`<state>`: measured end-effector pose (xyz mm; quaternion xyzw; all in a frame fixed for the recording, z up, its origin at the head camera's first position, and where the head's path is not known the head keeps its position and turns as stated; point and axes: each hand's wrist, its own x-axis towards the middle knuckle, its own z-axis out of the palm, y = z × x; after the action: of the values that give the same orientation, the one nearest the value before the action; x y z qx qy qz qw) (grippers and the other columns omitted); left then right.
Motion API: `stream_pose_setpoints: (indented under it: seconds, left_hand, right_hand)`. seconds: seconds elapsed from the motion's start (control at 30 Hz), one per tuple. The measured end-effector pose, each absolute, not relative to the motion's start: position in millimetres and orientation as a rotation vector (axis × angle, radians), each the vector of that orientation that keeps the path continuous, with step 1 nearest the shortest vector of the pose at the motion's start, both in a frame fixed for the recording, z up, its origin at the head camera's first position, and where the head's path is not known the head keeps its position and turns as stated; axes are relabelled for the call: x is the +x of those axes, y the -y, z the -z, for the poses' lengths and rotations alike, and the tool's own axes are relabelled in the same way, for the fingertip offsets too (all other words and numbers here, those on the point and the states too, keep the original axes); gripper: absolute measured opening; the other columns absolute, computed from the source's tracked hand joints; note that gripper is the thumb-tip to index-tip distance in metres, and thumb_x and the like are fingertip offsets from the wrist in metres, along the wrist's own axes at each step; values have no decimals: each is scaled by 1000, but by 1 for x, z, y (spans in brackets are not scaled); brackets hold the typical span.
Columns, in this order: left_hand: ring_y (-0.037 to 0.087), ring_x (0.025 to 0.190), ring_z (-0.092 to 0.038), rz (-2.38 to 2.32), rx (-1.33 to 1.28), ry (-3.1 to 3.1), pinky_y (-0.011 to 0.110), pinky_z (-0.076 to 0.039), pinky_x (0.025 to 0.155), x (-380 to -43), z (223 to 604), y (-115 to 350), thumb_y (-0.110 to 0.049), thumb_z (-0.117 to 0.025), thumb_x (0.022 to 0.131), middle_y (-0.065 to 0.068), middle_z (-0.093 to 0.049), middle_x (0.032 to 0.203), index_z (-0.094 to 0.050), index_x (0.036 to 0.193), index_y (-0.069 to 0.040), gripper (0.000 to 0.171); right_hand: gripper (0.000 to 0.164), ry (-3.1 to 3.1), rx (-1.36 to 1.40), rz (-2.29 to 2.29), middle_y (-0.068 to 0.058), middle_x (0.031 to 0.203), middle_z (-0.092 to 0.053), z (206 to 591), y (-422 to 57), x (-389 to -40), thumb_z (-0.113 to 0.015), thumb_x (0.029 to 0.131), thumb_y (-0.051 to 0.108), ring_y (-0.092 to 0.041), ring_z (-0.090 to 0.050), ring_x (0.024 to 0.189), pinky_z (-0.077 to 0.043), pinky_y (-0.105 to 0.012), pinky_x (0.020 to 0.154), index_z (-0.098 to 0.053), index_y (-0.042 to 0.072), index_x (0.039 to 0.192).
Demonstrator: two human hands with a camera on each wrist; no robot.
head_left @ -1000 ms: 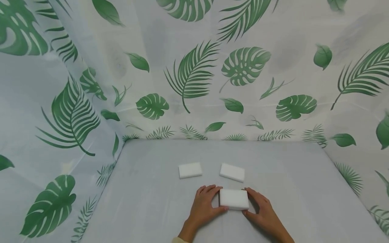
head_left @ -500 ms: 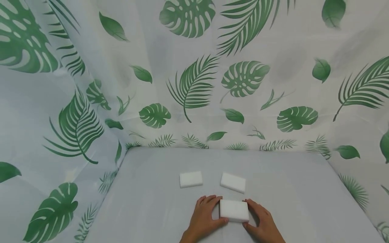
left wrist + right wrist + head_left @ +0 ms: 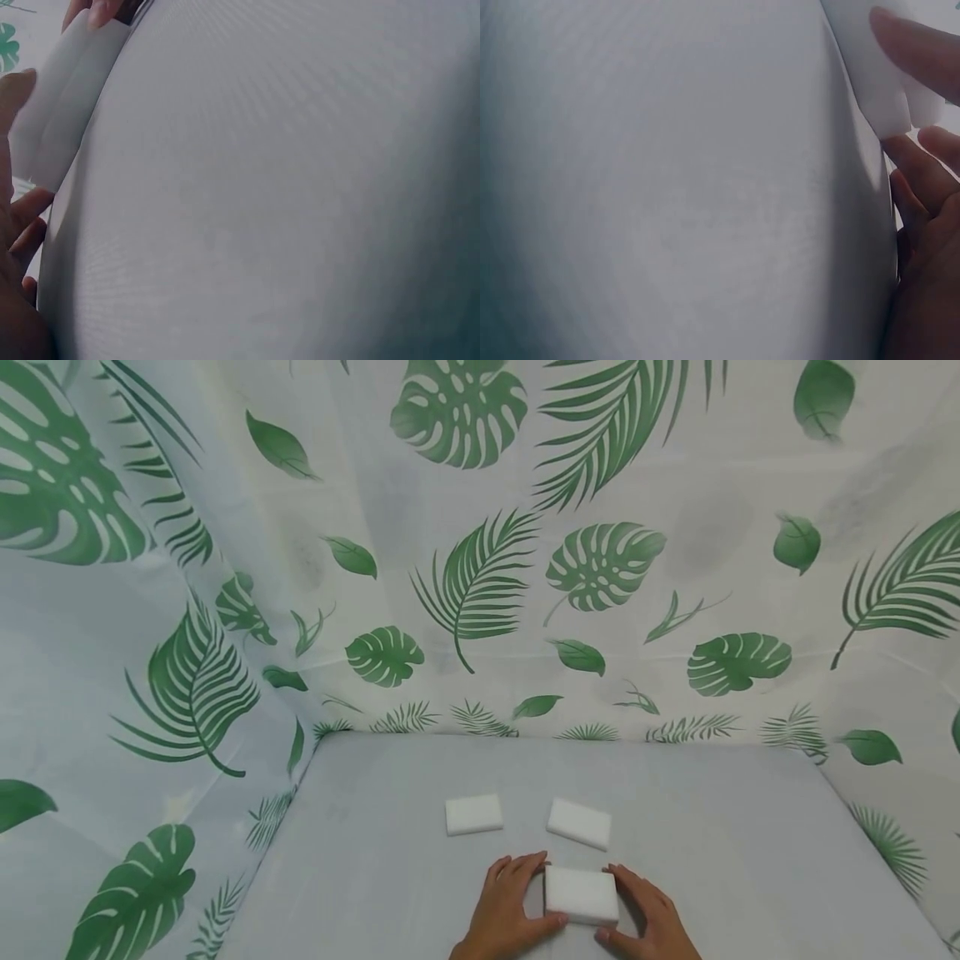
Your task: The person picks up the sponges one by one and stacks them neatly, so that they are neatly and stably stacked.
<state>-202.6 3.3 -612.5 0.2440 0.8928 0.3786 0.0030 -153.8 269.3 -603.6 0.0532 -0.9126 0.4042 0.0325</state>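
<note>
A thick white rectangular sponge block [image 3: 581, 896] lies on the grey surface between both hands. My left hand [image 3: 506, 906] holds its left end, thumb at the near edge and fingers at the far corner. At the right end my right hand [image 3: 648, 914] has its fingertips on the far corner and its thumb by the near edge. A seam along the white block [image 3: 877, 82] in the right wrist view suggests two sponges stacked together. Farther back lie two thinner white sponges, one at left [image 3: 474, 815] and one at right [image 3: 579, 823], both flat and slightly angled.
The grey tabletop [image 3: 360, 877] reaches back to a white curtain [image 3: 517, 485] printed with green leaves. More of this leafy curtain encloses the left and right sides. Grey surface fills most of both wrist views.
The head view has tilted upward, so table, sponges and hands appear lower in the picture. Both hands stay around the same white block, which shows little movement relative to the others.
</note>
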Motion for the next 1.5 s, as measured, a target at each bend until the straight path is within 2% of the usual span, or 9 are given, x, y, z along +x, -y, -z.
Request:
stream_pose_setpoints:
  seconds: [0.2,0.33,0.57,0.73,0.8,0.93,1.1,1.27,1.5]
  left_hand:
    - [26,139,-51,-1379,704,-2747,54,-35,119,-200,612,0,-58,-67,100,-15,-66,140,-54,156,-20,69]
    - [26,138,-53,-1608,603,-2595,54,-37,118,-205,608,3,-43,-63,106,-10,-69,137,-53,155,-16,57]
    - [17,109,-73,-2038,390,-2371,34,-55,101,-218,596,24,-16,-62,108,8,-75,121,-58,147,1,42]
    - [9,79,-68,-2091,267,-2689,23,-56,71,-231,592,50,-2,-66,101,-1,-74,94,-72,126,0,26]
    - [12,79,-63,-2062,215,-2819,26,-52,68,-238,594,61,-1,-68,98,-1,-68,92,-71,123,0,25]
    - [24,112,-57,-1885,105,-2933,43,-51,94,-251,602,79,-11,-76,96,8,-60,122,-57,142,-4,50]
    - [40,152,-33,-1570,132,-2958,67,-28,119,-266,612,91,-37,-82,91,18,-38,164,-30,166,-10,95]
    - [48,155,-28,-1310,205,-3015,69,-21,122,-273,614,92,-54,-84,85,28,-34,167,-28,167,-2,112]
    - [42,151,-38,-1132,227,-3090,62,-17,125,-273,611,86,-53,-85,86,26,-45,161,-37,162,0,105]
  right_hand:
    - [81,2730,200,-1178,-12,144,-66,609,-268,-153,-93,82,43,-44,-60,130,-47,-71,101,-61,9,149]
    - [76,2634,253,-1050,-7,141,-69,613,-268,-153,-97,78,32,-37,-64,125,-52,-56,97,-66,11,145]
    - [75,2621,245,-1047,-6,142,-68,611,-266,-152,-97,78,30,-35,-62,126,-44,-37,100,-67,12,145]
    - [74,2642,232,-1089,-12,142,-68,605,-266,-152,-96,79,27,-41,-61,127,-44,-51,101,-67,7,144]
    - [73,2653,224,-1110,-15,142,-67,604,-266,-152,-96,80,28,-44,-60,127,-45,-62,100,-66,6,144]
    - [72,2663,213,-1137,-19,143,-66,604,-267,-151,-95,81,28,-46,-59,128,-43,-69,99,-66,6,143]
    - [71,2626,224,-1148,-15,143,-67,606,-266,-149,-95,79,24,-37,-56,127,-41,-60,99,-67,9,143]
    - [70,2633,221,-1141,-15,143,-67,605,-266,-149,-95,81,26,-37,-57,127,-42,-63,99,-67,10,143]
    - [70,2638,217,-1127,-19,141,-67,604,-266,-150,-96,79,24,-45,-59,125,-43,-67,98,-68,7,141]
